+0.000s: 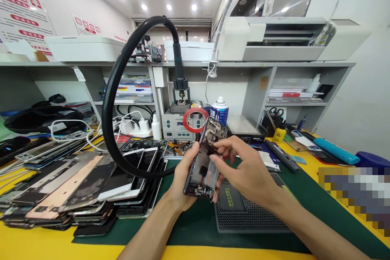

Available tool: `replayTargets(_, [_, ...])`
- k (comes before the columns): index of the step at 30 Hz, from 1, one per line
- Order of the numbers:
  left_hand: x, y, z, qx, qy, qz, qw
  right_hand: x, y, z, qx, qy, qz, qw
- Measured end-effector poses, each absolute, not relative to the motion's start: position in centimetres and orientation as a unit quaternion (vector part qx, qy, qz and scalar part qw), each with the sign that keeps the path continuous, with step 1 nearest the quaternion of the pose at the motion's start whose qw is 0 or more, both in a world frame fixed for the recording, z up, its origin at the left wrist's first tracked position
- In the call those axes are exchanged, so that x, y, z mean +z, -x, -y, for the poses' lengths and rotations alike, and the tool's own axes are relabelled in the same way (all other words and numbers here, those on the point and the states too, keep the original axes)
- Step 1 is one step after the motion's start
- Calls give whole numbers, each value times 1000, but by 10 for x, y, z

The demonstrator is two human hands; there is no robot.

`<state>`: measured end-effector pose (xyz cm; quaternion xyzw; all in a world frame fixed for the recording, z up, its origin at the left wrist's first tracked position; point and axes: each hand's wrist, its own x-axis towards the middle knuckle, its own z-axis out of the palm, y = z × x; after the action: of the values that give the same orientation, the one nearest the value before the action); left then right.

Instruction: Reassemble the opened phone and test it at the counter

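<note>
In the middle of the head view, an opened smartphone is tilted up off the bench, its inside facing me. Circuit boards and shields show at its upper end, an empty battery bay in the middle and small parts at the bottom. My left hand is closed round the phone, thumb along its left edge. My right hand reaches over the phone from the right, thumb and index finger nearly together at the lower edge of the upper board. Whatever lies between those fingertips is too small to make out.
A black hose arches over the left side from a soldering station. Stacked phone parts and screens lie left. A grey perforated mat lies below my right arm. A spray can and red ring stand behind.
</note>
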<state>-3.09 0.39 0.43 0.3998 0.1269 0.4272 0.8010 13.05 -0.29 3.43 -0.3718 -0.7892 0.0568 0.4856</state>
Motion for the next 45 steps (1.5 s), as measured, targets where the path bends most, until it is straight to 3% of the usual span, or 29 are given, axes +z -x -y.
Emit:
replayTargets(6, [7, 33, -1, 494, -342, -151, 785, 27, -126, 9, -20, 288, 799, 527])
replayTargets(19, [0, 37, -8, 517, -444, -128, 720, 21, -127, 10, 47, 286, 804, 519])
replayTargets(45, [4, 40, -6, 509, -467, -125, 712, 22, -125, 11, 29, 262, 801, 537])
